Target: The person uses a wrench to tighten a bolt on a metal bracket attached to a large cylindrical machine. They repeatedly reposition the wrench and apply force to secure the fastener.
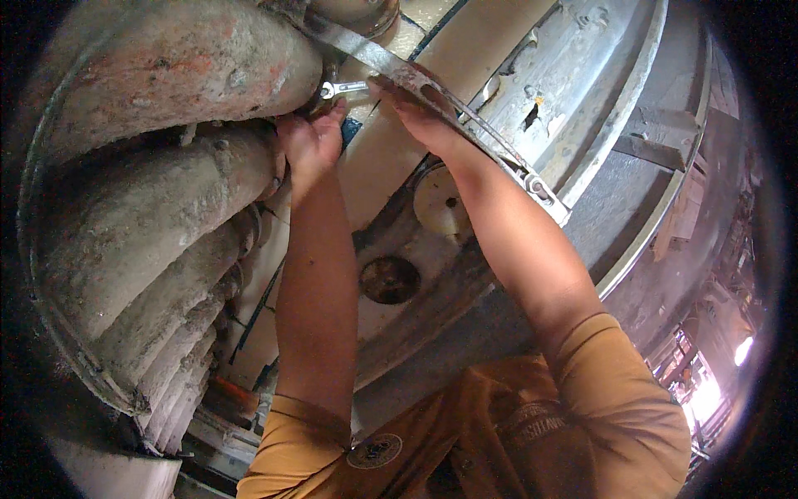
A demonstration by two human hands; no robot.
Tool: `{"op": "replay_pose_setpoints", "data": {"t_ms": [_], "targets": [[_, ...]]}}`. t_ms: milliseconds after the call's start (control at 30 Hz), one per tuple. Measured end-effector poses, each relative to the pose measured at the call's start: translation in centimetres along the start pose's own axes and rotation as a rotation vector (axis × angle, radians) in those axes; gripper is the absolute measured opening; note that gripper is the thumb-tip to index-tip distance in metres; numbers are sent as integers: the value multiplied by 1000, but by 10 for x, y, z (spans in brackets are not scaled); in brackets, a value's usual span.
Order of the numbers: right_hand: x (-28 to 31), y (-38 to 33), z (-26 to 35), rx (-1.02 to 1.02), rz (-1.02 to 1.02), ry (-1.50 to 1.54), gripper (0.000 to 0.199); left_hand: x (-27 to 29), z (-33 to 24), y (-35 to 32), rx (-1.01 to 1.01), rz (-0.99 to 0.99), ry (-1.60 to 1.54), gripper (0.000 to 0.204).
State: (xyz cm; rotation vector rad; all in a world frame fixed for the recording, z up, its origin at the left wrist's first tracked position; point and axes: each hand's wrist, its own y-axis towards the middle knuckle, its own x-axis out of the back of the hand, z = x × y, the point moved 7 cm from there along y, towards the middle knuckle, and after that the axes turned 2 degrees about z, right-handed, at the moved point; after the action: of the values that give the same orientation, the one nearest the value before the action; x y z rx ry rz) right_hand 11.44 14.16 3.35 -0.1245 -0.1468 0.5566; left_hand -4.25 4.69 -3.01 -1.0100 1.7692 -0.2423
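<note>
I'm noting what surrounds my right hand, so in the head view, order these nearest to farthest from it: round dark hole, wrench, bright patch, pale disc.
From the right hand:
1. Wrench: just left, touching or almost touching.
2. Pale disc: below the hand.
3. Round dark hole: lower, left of the disc.
4. Bright patch: far lower right.

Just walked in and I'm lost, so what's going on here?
A person is reaching both bare hands up among large grimy pipes. The right hand is at one end of a silver wrench, though its exact grip is unclear. The wrench's other end is beside the upper pipe. The left hand is just below it, fingers partly hidden.
</note>
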Motion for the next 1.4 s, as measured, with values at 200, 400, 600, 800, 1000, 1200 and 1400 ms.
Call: {"op": "replay_pose_setpoints", "data": {"t_ms": [200,400,600,800,1000,1200,1400], "targets": [[-2,2,7,74,0,-349,37,-3,0,0,-57,8,-65,37],[-12,-19,5,-48,140,-468,46,14,3,23,-53,95,41,36],[-24,-33,22,4,188,-555,49,7,-4,13,-125,76,32,33],[-60,-53,15,-83,102,-349,49,19,-6,20,-179,60,9,33],[-95,-61,-1,48,127,-304,35,41,-11,29,-180,404,486,37],[-62,-77,8,267,209,-487,31,14,0,23,53,142,44,37],[-30,-38,6,114,349,-384,38,-1,-4,6,-86,89,107,39]]}}
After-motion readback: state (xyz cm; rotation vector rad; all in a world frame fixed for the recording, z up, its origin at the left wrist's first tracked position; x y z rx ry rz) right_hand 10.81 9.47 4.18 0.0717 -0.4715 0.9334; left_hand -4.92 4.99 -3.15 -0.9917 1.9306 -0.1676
